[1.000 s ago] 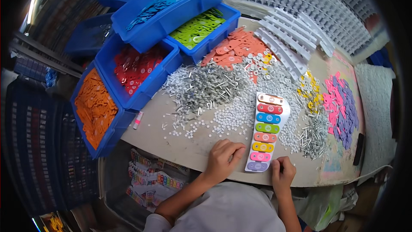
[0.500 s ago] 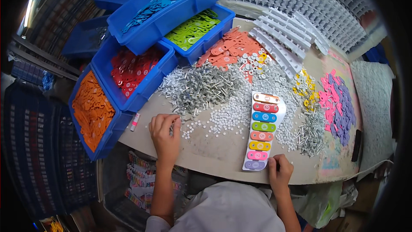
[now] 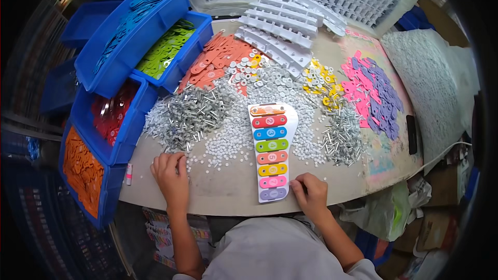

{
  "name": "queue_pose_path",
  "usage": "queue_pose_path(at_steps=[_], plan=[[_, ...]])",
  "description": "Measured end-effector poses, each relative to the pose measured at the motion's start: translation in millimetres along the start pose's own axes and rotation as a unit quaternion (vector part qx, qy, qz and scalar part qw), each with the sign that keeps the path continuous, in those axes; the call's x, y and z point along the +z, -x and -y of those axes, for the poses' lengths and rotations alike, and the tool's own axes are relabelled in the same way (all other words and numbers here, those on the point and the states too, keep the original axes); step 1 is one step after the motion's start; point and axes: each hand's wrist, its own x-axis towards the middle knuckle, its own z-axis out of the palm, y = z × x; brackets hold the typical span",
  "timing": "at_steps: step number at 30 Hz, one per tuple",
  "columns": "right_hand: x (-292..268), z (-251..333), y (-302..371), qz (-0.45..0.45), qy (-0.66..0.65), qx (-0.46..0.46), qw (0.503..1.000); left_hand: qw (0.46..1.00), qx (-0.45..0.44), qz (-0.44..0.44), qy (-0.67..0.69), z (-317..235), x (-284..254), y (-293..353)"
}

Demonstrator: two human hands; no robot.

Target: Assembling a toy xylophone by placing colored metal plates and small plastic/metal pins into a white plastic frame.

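A toy xylophone [image 3: 272, 145] lies on the table in front of me, its coloured bars set in a row on a white base. My right hand [image 3: 311, 193] is beside the base's lower right edge, thumb and forefinger curled together; whether they touch the base is unclear. To the left, my left hand [image 3: 171, 180] rests on the table with bent fingers gathered at the tips, near scattered small white rings [image 3: 217, 155]. What either hand pinches, if anything, is hidden. Grey and white pin-like parts [image 3: 193, 111] are heaped just beyond my left hand.
Blue bins of orange [image 3: 82, 171], red [image 3: 110, 114], green [image 3: 165, 47] and blue bars [image 3: 129, 26] stand at left. Salmon bars [image 3: 215, 59] and white xylophone bases [image 3: 280, 33] lie at the back. Metal pins [image 3: 342, 142], pink bars [image 3: 358, 88] and purple bars [image 3: 381, 103] cover the right.
The whole view has swung, so the table and its things sit farther left in the picture. The xylophone now appears straighter. Both hands stay low with curled fingers.
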Motion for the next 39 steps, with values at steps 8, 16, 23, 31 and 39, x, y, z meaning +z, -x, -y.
queue_pose_path(at_steps=[8, 16, 23, 31, 39], plan=[[3.7, 0.2, -3.2, -0.011, -0.015, -0.02, 1.0, 1.0, 0.0, 0.007, -0.007, -4.4, -0.2, 4.5], [-24.4, -8.0, -12.5, -0.072, 0.034, -0.018, 0.997, 0.999, 0.032, -0.019, -0.03, -10.3, 3.9, 1.6], [-115.8, -88.7, -54.9, -0.252, 0.183, 0.073, 0.948, 0.999, 0.022, -0.019, -0.03, -1.5, 15.1, 9.4], [-122.7, -119.0, -62.2, -0.163, 0.146, 0.154, 0.964, 0.998, 0.047, 0.003, -0.032, -0.7, 18.9, 9.9], [-102.0, -97.3, -48.6, -0.191, 0.197, 0.088, 0.957, 0.998, 0.054, 0.009, -0.04, -1.3, 20.6, 10.4]])
